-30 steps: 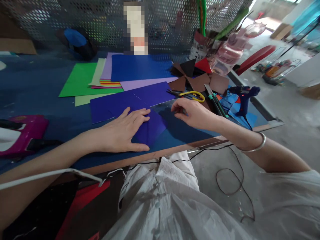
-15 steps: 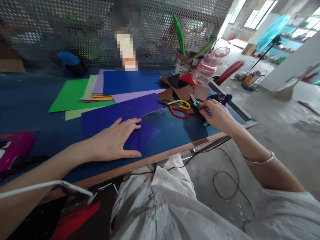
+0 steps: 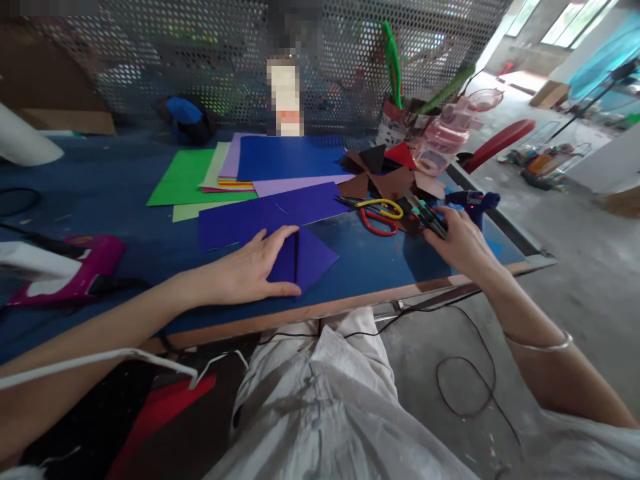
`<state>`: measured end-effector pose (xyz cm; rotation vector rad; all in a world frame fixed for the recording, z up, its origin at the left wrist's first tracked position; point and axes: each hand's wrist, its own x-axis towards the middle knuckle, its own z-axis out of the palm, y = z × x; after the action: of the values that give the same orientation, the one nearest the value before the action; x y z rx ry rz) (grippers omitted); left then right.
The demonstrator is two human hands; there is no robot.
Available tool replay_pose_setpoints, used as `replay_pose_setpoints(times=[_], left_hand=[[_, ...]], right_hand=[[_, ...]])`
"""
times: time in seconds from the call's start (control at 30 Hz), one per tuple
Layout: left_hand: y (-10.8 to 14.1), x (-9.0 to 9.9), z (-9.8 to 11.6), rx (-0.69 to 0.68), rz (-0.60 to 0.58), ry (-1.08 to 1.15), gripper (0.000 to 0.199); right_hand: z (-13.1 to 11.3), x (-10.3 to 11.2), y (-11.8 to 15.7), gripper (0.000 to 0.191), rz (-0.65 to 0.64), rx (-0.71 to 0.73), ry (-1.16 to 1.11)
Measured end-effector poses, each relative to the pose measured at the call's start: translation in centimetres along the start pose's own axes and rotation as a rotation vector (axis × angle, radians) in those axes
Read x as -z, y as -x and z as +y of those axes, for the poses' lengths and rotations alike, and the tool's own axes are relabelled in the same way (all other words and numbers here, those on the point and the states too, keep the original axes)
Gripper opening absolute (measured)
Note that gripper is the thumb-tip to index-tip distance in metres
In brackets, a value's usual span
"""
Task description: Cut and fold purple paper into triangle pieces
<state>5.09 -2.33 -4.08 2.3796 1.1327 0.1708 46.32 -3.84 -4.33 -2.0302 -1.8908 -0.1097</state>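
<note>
My left hand (image 3: 250, 267) lies palm down with thumb and fingers spread, pressing on a folded piece of purple paper (image 3: 316, 259). Its thumb and forefinger reach the two ends of a slightly raised fold. Behind it lies a long purple strip of paper (image 3: 235, 225). At the right, my right hand (image 3: 463, 240) has its fingers closed on a black and teal utility knife (image 3: 429, 219), low over the table; part of the knife is hidden by the fingers. Scissors (image 3: 377, 217) with yellow and red handles lie left of the knife.
Coloured paper sheets (image 3: 295, 157) are stacked at the back. Brown paper pieces (image 3: 387, 185), a pink bottle (image 3: 443, 140) and a blue glue gun (image 3: 473, 200) stand or lie at the right. A magenta power strip (image 3: 100, 273) is at the left. The table's front edge (image 3: 350, 307) runs before me.
The view has swung left, so things appear further right. The folded paper's flap now shows a raised edge by my left fingers. The knife has turned in my right hand.
</note>
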Motion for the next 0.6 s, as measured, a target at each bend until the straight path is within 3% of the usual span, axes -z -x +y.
replay_pose_setpoints(times=[0.1,0.3,0.43,0.6], left_hand=[[-0.7,-0.7,0.5,0.03,0.113,0.124,0.092],[-2.4,-2.3,1.5,0.019,0.286,0.263,0.079],[-2.6,-2.1,1.9,-0.079,0.329,0.339,0.067],[-2.8,-1.3,1.6,-0.072,0.288,0.423,0.05]], right_hand=[[-0.3,1.2,1.7,0.05,0.063,0.065,-0.043],[-3.0,3.0,5.7,0.038,-0.039,0.145,-0.198],[-4.3,3.5,7.8,0.03,-0.193,0.21,-0.298],[-4.5,3.6,9.8,0.027,-0.35,0.202,-0.371]])
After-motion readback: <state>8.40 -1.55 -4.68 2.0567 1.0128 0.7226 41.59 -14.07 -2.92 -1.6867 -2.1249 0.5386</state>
